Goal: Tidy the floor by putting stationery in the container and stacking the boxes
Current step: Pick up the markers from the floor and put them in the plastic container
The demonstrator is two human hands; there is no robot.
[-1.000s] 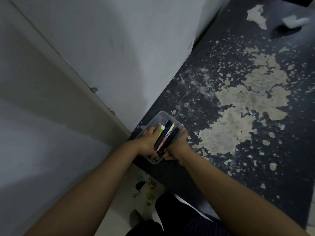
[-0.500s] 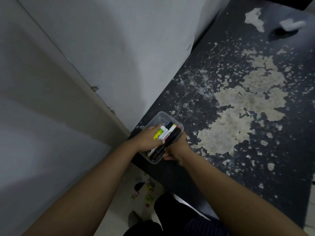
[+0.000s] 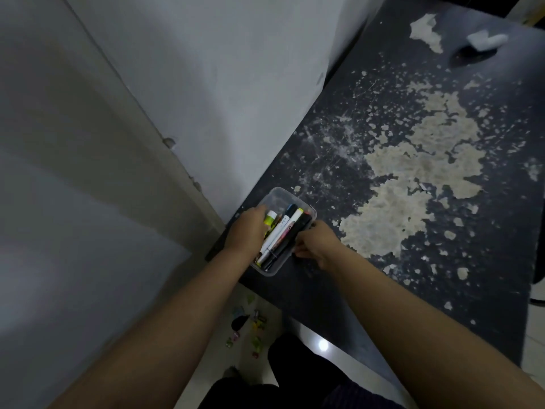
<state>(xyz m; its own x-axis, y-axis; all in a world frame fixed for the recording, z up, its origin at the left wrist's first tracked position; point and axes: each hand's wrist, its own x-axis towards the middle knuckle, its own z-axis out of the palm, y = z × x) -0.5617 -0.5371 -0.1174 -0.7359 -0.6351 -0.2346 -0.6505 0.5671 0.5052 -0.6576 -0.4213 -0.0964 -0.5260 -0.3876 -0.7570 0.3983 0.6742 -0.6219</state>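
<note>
A clear plastic container sits at the near left corner of a dark table. Several markers and pens lie lengthwise inside it, among them a yellow highlighter. My left hand reaches into the container's left side, fingers curled over the highlighter and covering the pens' lower ends. My right hand grips the container's right wall from outside, fingers curled at its rim.
The table's dark surface has large peeled, pale patches. A white object lies at its far right. A grey wall runs along the table's left. Small coloured clips are scattered on the pale floor below the table edge.
My left hand has slid from the middle of the pens to the container's left side, uncovering the white and black markers. My right hand stays on the container's right wall.
</note>
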